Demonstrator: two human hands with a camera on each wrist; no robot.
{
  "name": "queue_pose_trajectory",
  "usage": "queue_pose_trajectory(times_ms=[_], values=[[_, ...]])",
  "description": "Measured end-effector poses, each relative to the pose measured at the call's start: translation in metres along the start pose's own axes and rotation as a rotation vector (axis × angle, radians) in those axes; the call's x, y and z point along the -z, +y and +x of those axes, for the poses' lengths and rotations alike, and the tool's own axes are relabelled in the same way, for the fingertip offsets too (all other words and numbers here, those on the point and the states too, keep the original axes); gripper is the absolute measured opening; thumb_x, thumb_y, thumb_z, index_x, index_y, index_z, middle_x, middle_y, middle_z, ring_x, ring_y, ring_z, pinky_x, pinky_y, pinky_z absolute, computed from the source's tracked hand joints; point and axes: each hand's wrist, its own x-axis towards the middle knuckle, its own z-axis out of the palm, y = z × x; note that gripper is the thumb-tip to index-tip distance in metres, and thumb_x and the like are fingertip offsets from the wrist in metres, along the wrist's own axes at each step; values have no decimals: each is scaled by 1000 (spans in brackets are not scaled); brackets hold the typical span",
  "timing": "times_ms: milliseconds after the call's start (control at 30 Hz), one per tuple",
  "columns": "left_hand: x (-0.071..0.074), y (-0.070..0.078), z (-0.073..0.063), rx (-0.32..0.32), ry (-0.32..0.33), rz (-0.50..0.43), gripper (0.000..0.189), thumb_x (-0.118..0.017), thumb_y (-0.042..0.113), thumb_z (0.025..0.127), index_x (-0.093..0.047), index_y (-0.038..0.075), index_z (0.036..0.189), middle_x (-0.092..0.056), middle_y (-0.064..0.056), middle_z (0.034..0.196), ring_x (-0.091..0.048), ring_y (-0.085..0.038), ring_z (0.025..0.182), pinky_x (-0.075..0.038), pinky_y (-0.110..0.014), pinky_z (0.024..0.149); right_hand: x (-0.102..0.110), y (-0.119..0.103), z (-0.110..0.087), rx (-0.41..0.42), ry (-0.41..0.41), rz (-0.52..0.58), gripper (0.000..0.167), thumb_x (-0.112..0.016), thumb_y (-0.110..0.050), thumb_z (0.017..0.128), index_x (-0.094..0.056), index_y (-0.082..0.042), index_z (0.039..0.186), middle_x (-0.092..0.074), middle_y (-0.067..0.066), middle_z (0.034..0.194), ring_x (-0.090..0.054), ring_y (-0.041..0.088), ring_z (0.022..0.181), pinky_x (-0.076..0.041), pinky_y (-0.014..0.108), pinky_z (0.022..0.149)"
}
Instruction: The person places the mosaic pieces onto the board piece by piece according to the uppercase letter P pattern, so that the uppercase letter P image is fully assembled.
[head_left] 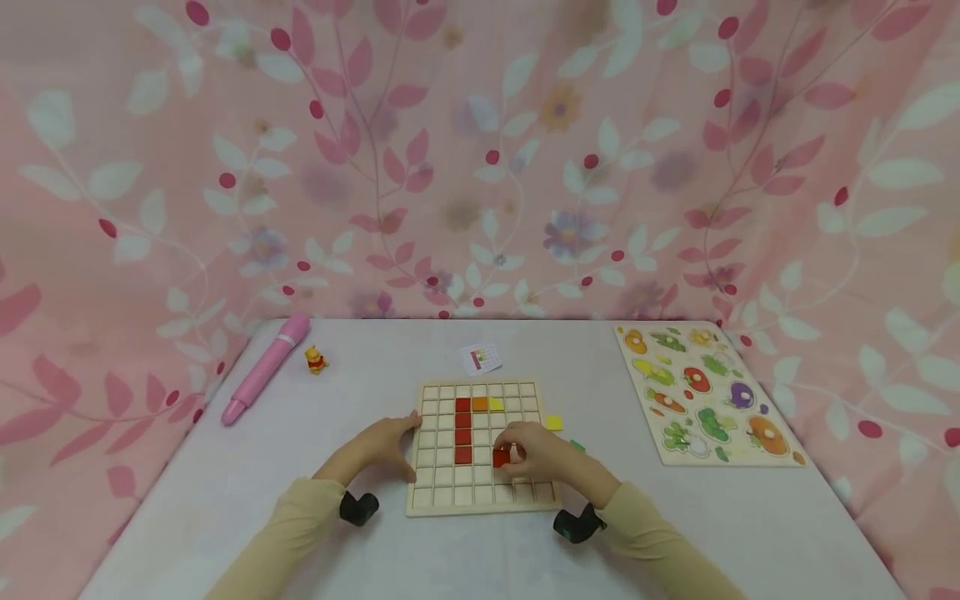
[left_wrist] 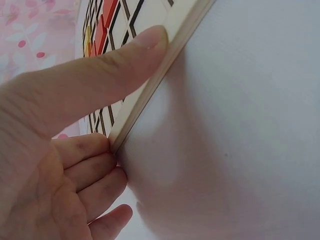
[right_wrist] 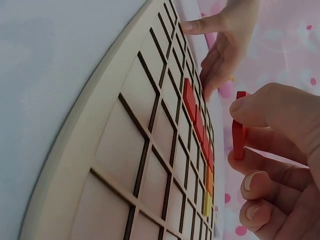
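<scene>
A square wooden grid board [head_left: 444, 497] lies on the white table. Pinched between the thumb and fingers of my right hand [head_left: 538, 451] is a red square tile [right_wrist: 239, 132], held above the grid's lower right part in the head view. At the board's left edge, my left hand [head_left: 384, 443] touches the rim with thumb and fingertips spread apart. Several red tiles [head_left: 462, 437] form a column in the grid. An orange tile [head_left: 480, 404] and a yellow tile [head_left: 497, 404] continue the row to the right of the column's top.
Beyond the board is a small printed card [head_left: 480, 360]. A loose yellow tile [head_left: 553, 422] and a green tile [head_left: 577, 447] lie right of it. A vegetable puzzle board [head_left: 750, 461] sits at right; a pink stick-like object [head_left: 262, 375] and a bear figurine [head_left: 316, 361] at left.
</scene>
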Motion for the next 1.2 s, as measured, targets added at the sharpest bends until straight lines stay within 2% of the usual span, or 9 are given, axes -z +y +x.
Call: queue_pose_trajectory(times_ms=[300,467,533,667,867,1000,1200], values=[[1,3,-3,-21,33,9,96,-86,27,53,-40,1,133,-36,-15,137,-33,-33,123,-27,-43,99,-13,-10,18,-27,-58,-16,24,-70,-20,78,-65,-6,97,-57,-6,88,-51,13,73,-42,17,64],[-1,5,-4,-25,22,2,95,-86,27,53,-41,1,133,-35,-15,138,-33,-33,123,-27,-43,99,-26,-16,21,-121,-91,-8,21,-70,-18,77,-66,-8,96,-52,-10,81,-46,7,70,-41,16,62],[-3,6,-4,-23,19,2,95,-86,27,53,-41,1,133,-34,-15,138,-33,-32,123,-27,-43,99,-30,-18,20,-156,-92,-15,20,-70,-18,77,-66,-10,95,-49,-11,78,-43,6,68,-39,16,60],[-5,7,-3,-14,17,9,96,-87,27,52,-41,2,133,-35,-15,138,-33,-31,123,-28,-42,99,-34,-20,22,-160,-81,-37,19,-70,-19,77,-66,-10,94,-49,-10,75,-43,5,66,-39,16,58],[-5,6,-3,2,14,1,96,-87,26,52,-42,3,133,-35,-15,138,-33,-32,123,-27,-43,99,-39,-20,26,-202,-88,-50,19,-70,-22,77,-66,-12,94,-50,-12,77,-44,6,69,-41,17,63],[-5,6,-3,16,-1,-11,96,-87,26,51,-42,3,133,-34,-14,138,-32,-31,124,-27,-43,99,-43,-22,28,-225,-91,-53,16,-71,-20,76,-68,-13,91,-50,-12,76,-44,7,69,-41,17,62],[-3,3,-2,-1,28,17,96,-87,26,51,-42,3,133,-36,-15,137,-33,-32,123,-28,-43,99,-43,-29,35,-222,-65,-68,14,-72,-18,76,-70,-12,89,-53,-12,80,-46,5,71,-43,17,66]])
